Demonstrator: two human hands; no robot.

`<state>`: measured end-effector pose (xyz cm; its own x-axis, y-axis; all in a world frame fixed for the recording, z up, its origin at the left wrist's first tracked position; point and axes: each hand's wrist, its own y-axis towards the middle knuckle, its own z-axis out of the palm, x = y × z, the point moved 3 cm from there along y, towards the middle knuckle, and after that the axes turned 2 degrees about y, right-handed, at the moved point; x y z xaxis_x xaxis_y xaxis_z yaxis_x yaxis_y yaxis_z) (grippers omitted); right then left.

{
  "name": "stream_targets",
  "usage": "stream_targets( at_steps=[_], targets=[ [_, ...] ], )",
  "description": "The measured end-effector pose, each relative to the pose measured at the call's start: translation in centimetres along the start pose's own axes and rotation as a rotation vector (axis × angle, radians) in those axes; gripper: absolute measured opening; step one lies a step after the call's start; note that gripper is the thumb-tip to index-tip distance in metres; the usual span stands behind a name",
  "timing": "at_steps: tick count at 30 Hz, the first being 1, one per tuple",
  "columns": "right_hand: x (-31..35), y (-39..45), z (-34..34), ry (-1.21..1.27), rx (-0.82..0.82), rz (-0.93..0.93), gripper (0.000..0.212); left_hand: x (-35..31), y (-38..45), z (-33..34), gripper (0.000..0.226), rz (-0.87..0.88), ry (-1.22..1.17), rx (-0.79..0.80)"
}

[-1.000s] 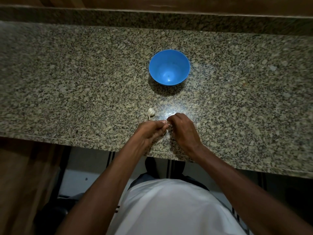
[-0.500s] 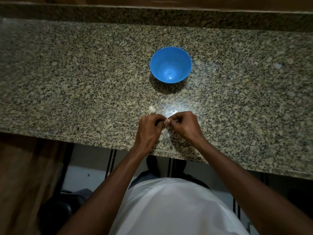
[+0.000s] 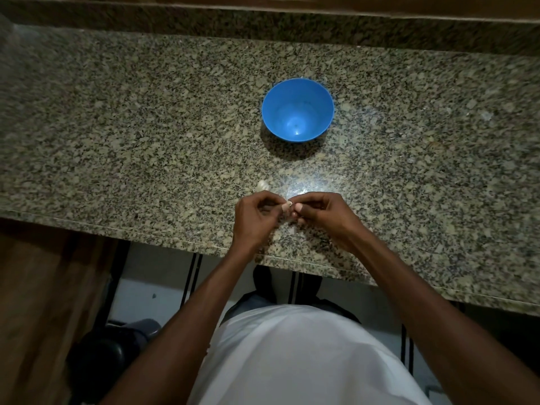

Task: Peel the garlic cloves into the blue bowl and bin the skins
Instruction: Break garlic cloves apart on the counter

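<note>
garlic clove (image 3: 288, 206) sits pinched between the curled fingers of the left hand (image 3: 257, 219) and the right hand (image 3: 324, 213), held above the near edge of the speckled granite tabletop (image 3: 146, 127). peeling appears to be the step in hand; the smooth, round blue bowl (image 3: 297, 110) looks empty. next move calls for stripping the papery skin, then dropping the clove ahead. a second pale clove (image 3: 262, 185) lies just beyond the left hand.

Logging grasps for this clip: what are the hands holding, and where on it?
Both the left hand and right hand pinch one garlic clove between their fingertips, one at each end; it is mostly hidden.
</note>
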<state>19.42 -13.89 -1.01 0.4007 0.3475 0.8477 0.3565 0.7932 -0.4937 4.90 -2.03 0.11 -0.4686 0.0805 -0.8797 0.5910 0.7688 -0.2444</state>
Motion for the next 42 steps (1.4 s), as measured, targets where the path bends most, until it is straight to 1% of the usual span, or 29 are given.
stream_targets(
  at_steps=[2,5,9,12,14,16,20,22,25,28,31,34,36,38,42],
  targets=[
    [0.1,0.2,0.0,-0.08,-0.044,-0.079,0.017,0.2,-0.1,0.2,0.014,-0.078,-0.125,0.066],
    [0.1,0.5,0.5,-0.177,-0.039,-0.154,0.012,0.8,-0.2,0.1,0.018,-0.23,-0.257,0.099],
    [-0.4,0.5,0.9,-0.352,-0.038,-0.192,0.009,1.5,-0.6,0.2,0.023,-0.352,-0.307,0.135],
    [-0.8,0.2,1.3,-0.362,-0.119,-0.197,0.007,1.5,-0.6,0.6,0.026,-0.382,-0.306,0.146],
    [-1.0,0.3,1.4,-0.34,-0.17,-0.199,0.007,1.3,-0.5,0.8,0.025,-0.378,-0.288,0.138],
    [-1.0,0.3,1.4,-0.336,-0.188,-0.185,0.007,1.4,-0.3,0.8,0.027,-0.359,-0.237,0.156],
    [-1.2,0.4,1.3,-0.263,-0.172,-0.151,0.01,1.6,0.0,0.7,0.032,-0.305,-0.158,0.314],
    [-1.3,0.4,1.3,-0.182,-0.162,-0.127,0.011,1.4,-0.2,0.7,0.03,-0.286,-0.122,0.338],
    [-1.2,0.3,1.4,-0.107,-0.148,-0.092,0.014,1.4,-0.3,0.8,0.024,-0.28,-0.084,0.3],
    [-1.3,0.2,1.6,-0.063,-0.152,-0.061,0.018,1.8,-0.1,0.4,0.008,-0.272,-0.127,0.2],
    [-1.3,0.3,1.5,0.003,-0.159,-0.036,0.021,2.3,0.1,-0.3,0.014,-0.23,-0.16,0.109],
    [-1.2,0.3,1.7,0.004,-0.132,-0.014,0.016,2.1,0.1,-0.7,0.02,-0.211,-0.224,0.116],
    [-1.2,0.2,2.1,0.003,-0.114,-0.018,0.017,1.9,0.1,-0.8,0.024,-0.191,-0.238,0.135],
    [-1.1,0.0,2.5,0.037,-0.091,-0.01,0.019,1.6,0.3,-0.9,0.022,-0.155,-0.223,0.129],
    [-0.8,-0.5,2.8,0.14,-0.102,0.047,0.024,1.2,0.3,-1.2,0.012,-0.082,-0.123,0.038]
  ],
)
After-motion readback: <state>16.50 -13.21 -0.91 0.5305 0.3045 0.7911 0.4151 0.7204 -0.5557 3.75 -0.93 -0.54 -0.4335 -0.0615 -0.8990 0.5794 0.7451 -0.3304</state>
